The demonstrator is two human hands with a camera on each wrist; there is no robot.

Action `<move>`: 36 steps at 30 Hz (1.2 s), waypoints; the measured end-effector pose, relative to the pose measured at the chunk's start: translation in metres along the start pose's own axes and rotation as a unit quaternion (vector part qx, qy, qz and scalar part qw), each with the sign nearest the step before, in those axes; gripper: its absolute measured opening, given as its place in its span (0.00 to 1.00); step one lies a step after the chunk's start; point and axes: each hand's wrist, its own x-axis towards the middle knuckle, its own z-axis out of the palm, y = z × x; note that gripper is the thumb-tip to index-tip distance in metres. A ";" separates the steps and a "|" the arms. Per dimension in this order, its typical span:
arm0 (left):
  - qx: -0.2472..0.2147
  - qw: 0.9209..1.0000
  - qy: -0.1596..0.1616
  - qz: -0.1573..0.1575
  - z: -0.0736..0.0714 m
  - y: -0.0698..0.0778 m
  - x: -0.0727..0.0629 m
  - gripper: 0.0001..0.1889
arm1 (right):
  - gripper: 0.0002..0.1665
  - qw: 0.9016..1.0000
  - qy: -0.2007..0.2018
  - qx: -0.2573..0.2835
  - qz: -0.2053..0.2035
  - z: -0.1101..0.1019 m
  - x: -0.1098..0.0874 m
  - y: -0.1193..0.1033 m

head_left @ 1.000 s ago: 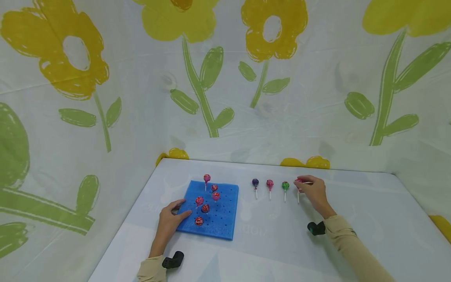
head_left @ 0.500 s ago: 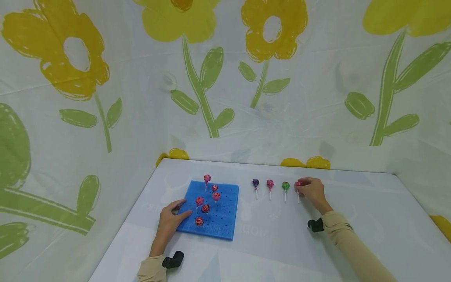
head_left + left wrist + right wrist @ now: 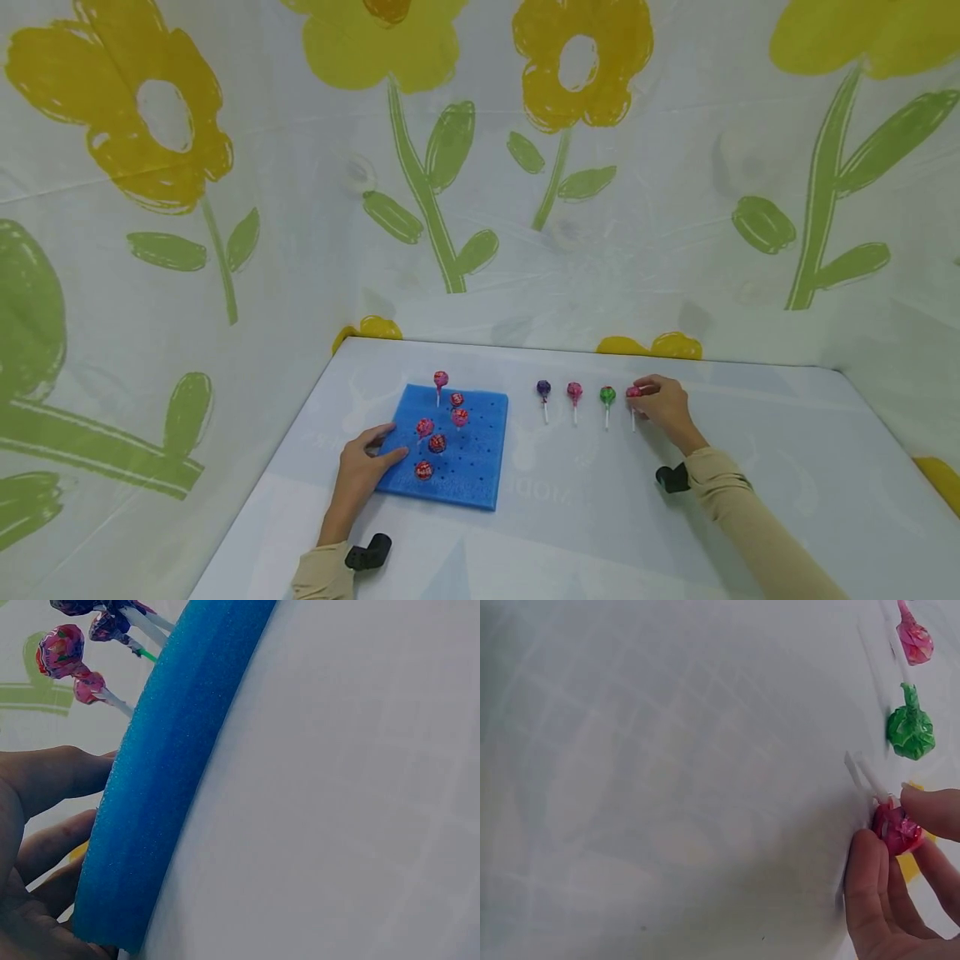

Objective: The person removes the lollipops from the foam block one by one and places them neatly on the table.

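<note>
My right hand point(image 3: 663, 406) pinches the wrapped head of a pink lollipop point(image 3: 900, 829) between thumb and fingers at the right end of a row. Its white stick lies close over the white table, pointing toward me. Left of it in the row are a green lollipop point(image 3: 607, 395), a pink one point(image 3: 574, 390) and a dark purple one point(image 3: 543, 388). My left hand point(image 3: 362, 468) rests at the left edge of a blue foam board point(image 3: 480, 450), thumb on its top. Several lollipops stand in the board, among them a red one point(image 3: 423, 471) near the front.
Small holes dot the board's right half. The white table point(image 3: 570, 533) stretches between board and row and toward me. Behind it hangs a flower-printed sheet point(image 3: 660, 275). A black wrist camera point(image 3: 369, 553) sits on the left wrist, another point(image 3: 672, 478) on the right.
The right hand has lowered the pink lollipop slightly and its fingers have shifted on the head, its stick now lined up with the row. The left hand and board stay where they were.
</note>
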 end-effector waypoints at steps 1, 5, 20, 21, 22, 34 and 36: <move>0.002 1.000 0.001 0.000 0.000 0.000 0.000 0.28 | 0.24 1.000 -0.001 0.000 -0.004 0.000 -0.001 0.000; 0.006 1.000 0.001 0.002 0.000 0.001 0.000 0.28 | 0.25 1.000 -0.012 -0.008 -0.005 -0.002 -0.001 0.001; 0.004 1.000 0.000 0.007 0.001 0.004 -0.001 0.28 | 0.24 0.996 0.016 -0.042 -0.071 -0.011 -0.007 -0.010; 0.005 1.000 0.000 0.007 0.001 0.004 -0.001 0.28 | 0.23 0.996 0.017 -0.041 -0.077 -0.012 -0.008 -0.012; 0.007 1.000 0.000 0.007 0.001 0.003 -0.001 0.28 | 0.23 0.995 0.017 -0.039 -0.085 -0.012 -0.010 -0.013; 0.010 1.000 0.006 0.003 0.001 0.000 -0.001 0.29 | 0.19 0.989 0.000 -0.020 -0.144 0.001 -0.031 -0.042; 0.008 1.000 0.006 0.002 0.001 -0.001 -0.001 0.29 | 0.19 0.989 -0.006 -0.015 -0.148 0.005 -0.035 -0.046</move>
